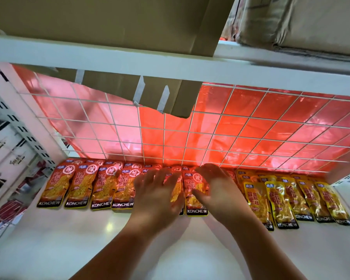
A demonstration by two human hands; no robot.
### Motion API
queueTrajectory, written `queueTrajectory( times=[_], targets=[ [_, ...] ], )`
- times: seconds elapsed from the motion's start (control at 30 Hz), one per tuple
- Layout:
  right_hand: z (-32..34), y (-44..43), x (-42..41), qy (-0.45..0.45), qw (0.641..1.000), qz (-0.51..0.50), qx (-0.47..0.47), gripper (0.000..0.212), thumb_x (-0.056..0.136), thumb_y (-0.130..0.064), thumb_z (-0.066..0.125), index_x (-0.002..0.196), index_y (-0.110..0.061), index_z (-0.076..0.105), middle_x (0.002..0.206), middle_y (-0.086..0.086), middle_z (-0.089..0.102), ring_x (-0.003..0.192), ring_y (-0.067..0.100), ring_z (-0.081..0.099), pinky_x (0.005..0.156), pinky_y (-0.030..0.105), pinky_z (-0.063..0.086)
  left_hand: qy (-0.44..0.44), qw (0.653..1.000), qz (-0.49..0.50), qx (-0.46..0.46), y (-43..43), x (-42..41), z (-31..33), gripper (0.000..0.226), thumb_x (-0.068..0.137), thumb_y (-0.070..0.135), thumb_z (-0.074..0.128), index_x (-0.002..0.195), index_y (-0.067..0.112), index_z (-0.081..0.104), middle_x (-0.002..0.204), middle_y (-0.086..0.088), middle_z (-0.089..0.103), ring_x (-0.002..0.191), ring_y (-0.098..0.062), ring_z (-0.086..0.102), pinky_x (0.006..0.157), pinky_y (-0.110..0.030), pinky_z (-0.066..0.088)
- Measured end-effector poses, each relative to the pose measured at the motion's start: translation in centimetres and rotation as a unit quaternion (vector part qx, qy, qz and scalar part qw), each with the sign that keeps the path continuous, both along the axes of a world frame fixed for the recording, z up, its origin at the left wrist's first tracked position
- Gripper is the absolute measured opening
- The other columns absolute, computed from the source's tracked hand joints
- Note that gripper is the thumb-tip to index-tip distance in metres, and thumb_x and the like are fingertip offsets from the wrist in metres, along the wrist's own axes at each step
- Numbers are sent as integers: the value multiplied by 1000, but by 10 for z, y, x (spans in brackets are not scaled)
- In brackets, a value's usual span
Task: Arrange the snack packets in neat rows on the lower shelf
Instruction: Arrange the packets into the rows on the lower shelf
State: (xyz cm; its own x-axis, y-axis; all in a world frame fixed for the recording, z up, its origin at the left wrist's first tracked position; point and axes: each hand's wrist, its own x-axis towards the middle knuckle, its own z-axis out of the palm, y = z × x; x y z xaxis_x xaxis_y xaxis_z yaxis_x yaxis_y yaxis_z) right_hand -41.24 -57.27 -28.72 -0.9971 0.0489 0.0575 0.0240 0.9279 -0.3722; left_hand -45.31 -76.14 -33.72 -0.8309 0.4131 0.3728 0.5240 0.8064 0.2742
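Observation:
Red-orange KONCHEW snack packets (79,185) lie side by side in overlapping rows along the back of the white lower shelf (73,235). Yellow KONCHEW packets (281,203) continue the rows on the right. My left hand (158,196) lies flat with spread fingers on the red packets at the middle. My right hand (216,188) lies flat beside it, fingers straight, over a red packet (196,207) whose lower edge shows between the hands. Neither hand grips anything. Motion blur softens the fingers.
A white wire grid (210,126) backed by red plastic film stands behind the packets. The upper shelf's edge (170,59) carries cardboard boxes (109,21), one sagging with tape strips. A slotted white upright (18,126) and boxed goods stand at the left.

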Motion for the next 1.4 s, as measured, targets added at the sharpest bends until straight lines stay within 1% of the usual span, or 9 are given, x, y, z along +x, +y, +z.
queueTrajectory(
  times=[0.13,0.4,0.57,0.87,1.07,1.13,1.2,1.3,1.4],
  targets=[
    [35,-8,12,81,997,-14,-11,49,84,-35,72,131,-24,61,125,-5,60,116,18,56,101,28,44,40,997,-45,44,6,4,48,50,86,53,58,130,29,64,122,0,65,110,-30,56,92,-44,40],
    [141,17,70,235,968,-84,12,48,82,-32,64,129,-24,62,127,-7,61,118,16,55,102,32,43,149,955,-221,133,49,21,154,50,90,39,63,135,20,63,125,-3,62,113,-29,59,92,-46,46],
    [200,43,108,319,937,-135,53,47,83,-38,60,127,-24,64,125,-7,63,117,11,53,102,12,30,180,915,-286,219,87,44,213,46,89,34,63,133,18,65,123,-3,66,111,-30,62,95,-45,48],
    [271,120,212,372,907,-188,65,42,85,-32,68,126,-27,65,124,-12,60,113,13,56,100,28,43,207,867,-378,250,174,122,278,45,90,33,60,132,17,66,121,2,66,111,-23,60,96,-37,47],
    [289,228,299,372,897,-227,70,49,82,-22,78,128,-29,65,128,-9,60,117,17,57,104,34,46,158,864,-411,243,265,202,300,45,87,38,56,131,27,62,122,9,65,111,-11,55,96,-25,41],
    [289,271,319,348,903,-244,62,51,82,-24,77,130,-31,64,130,-8,60,120,17,55,106,33,44,89,877,-409,237,306,226,305,49,86,46,53,132,32,61,127,13,64,118,-7,54,103,-23,39],
    [285,311,332,311,912,-261,65,47,84,-25,75,130,-30,64,133,-8,59,122,16,54,104,27,42,20,890,-396,226,346,242,306,53,85,53,51,134,36,60,128,16,63,122,-6,55,107,-31,42],
    [272,362,344,256,925,-279,40,37,90,-28,71,126,-30,66,133,-7,60,115,16,57,98,26,45,-42,895,-378,234,399,256,309,41,89,42,55,128,37,65,120,15,66,113,-4,59,101,-31,48],
    [268,394,350,221,934,-280,2,26,96,-42,62,121,-35,65,125,-10,63,104,15,61,92,35,53,-92,904,-354,223,436,259,310,27,101,22,54,117,37,70,117,15,71,109,-3,64,90,-18,49]
  ],
)
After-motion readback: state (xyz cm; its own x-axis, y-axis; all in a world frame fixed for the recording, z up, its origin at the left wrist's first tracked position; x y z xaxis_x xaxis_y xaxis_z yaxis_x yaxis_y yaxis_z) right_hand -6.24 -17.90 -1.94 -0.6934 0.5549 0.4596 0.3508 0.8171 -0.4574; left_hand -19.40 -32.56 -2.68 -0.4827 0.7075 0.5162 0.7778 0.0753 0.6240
